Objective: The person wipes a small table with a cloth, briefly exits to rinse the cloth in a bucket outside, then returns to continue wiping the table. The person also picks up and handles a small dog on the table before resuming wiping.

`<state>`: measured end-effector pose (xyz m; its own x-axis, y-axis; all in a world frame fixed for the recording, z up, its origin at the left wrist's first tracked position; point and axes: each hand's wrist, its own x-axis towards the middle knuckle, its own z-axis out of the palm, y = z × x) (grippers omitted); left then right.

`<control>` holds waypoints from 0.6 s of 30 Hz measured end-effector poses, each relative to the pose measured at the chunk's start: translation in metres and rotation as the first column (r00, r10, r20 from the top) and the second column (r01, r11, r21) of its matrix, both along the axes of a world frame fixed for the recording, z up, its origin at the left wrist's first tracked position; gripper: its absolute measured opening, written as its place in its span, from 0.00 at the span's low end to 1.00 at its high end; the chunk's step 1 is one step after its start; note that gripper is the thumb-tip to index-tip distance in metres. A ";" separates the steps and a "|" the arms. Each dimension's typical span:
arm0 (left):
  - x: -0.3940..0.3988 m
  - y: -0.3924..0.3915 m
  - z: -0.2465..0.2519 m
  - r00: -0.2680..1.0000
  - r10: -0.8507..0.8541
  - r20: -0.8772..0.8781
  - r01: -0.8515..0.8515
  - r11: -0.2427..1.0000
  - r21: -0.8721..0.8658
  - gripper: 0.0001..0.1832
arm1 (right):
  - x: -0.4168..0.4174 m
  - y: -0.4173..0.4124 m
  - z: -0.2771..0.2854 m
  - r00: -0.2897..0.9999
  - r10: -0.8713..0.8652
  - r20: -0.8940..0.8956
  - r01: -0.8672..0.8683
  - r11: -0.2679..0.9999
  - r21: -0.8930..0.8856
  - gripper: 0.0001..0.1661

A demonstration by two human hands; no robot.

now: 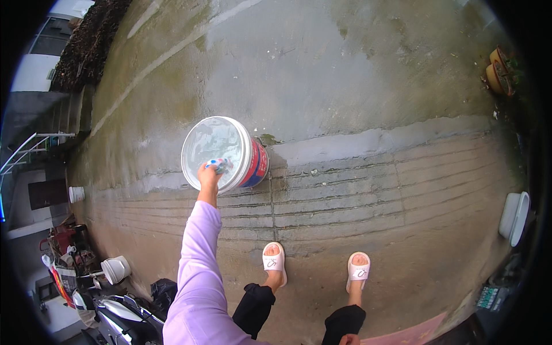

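My left hand (210,176) reaches over the near rim of a large white plastic bucket (247,157) with a red and blue printed side. Its fingers are closed on a white item with blue and red spots (221,164); whether it is cloth or plastic I cannot tell. The item is at the surface of the clear water (211,140) that fills the bucket close to its rim. Only a small part of my right hand (349,340) shows at the bottom edge, by my right knee, so its fingers cannot be read.
Wet, grooved concrete (327,194) lies around the bucket and before my sandals (273,263). At left stand a motorbike (123,317), a black plastic bag (164,293), a white bucket (115,269) and a smaller one (76,194). At right are a white basin (514,218) and flowerpots (499,77).
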<state>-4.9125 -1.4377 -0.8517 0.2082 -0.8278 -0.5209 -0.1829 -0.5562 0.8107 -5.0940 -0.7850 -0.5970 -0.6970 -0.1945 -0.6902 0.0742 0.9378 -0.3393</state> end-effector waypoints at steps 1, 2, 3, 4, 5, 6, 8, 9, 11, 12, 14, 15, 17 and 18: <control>-0.016 0.008 0.019 0.979 0.030 -0.203 -0.028 1.000 0.012 0.21 | -0.002 -0.003 0.001 1.000 -0.022 -0.005 0.022 1.000 -0.021 0.15; -0.034 0.013 0.043 0.915 0.057 -0.399 -0.051 0.998 0.026 0.21 | -0.005 -0.009 -0.001 0.998 -0.057 -0.014 0.056 0.997 -0.054 0.15; -0.061 0.022 0.069 0.810 0.081 -0.581 -0.061 0.997 0.053 0.22 | -0.010 -0.015 -0.004 0.994 -0.109 -0.010 0.107 0.989 -0.102 0.15; -0.095 0.036 0.108 0.766 0.159 -0.623 -0.128 0.987 0.094 0.22 | -0.012 -0.019 -0.013 0.985 -0.172 0.020 0.173 0.969 -0.179 0.15; -0.115 0.046 0.128 0.714 0.156 -0.683 -0.126 0.988 0.093 0.20 | 0.003 0.013 -0.073 0.994 -0.111 -0.019 0.100 0.949 -0.300 0.11; -0.114 0.054 0.151 0.740 0.106 -0.664 -0.092 0.994 0.055 0.18 | -0.028 -0.060 -0.051 0.809 -0.392 0.438 0.521 0.824 -0.225 0.14; -0.144 0.084 0.186 0.797 -0.023 -0.603 0.000 0.999 -0.038 0.12 | -0.072 -0.158 -0.056 0.690 -0.292 0.663 0.629 0.695 -0.348 0.29; -0.167 0.108 0.200 0.830 -0.102 -0.549 0.059 0.994 -0.096 0.09 | -0.095 -0.208 -0.055 0.692 -0.174 0.701 0.633 0.613 -0.473 0.31; -0.222 0.151 0.240 0.915 -0.273 -0.296 0.213 0.952 -0.218 0.09 | -0.143 -0.299 -0.043 0.549 -0.081 0.832 0.758 0.468 -0.455 0.41; -0.238 0.167 0.256 0.896 -0.420 -0.143 0.351 0.868 -0.350 0.10 | -0.160 -0.336 -0.035 0.462 -0.046 0.886 0.822 0.397 -0.408 0.44; -0.271 0.193 0.291 0.781 -0.618 0.094 0.585 0.670 -0.457 0.11 | -0.188 -0.383 0.003 0.345 -0.045 0.938 0.917 0.227 -0.327 0.40; -0.303 0.214 0.310 0.681 -0.719 0.137 0.689 0.567 -0.451 0.12 | -0.211 -0.384 -0.011 0.331 -0.011 0.944 0.943 0.042 -0.330 0.32; -0.326 0.230 0.336 0.619 -0.732 0.287 0.716 0.375 -0.588 0.17 | -0.218 -0.390 0.012 0.492 0.114 0.863 0.862 0.075 -0.501 0.27; -0.346 0.236 0.350 0.607 -0.690 0.394 0.753 0.341 -0.562 0.19 | -0.225 -0.384 0.002 0.466 0.158 0.871 0.882 -0.005 -0.471 0.22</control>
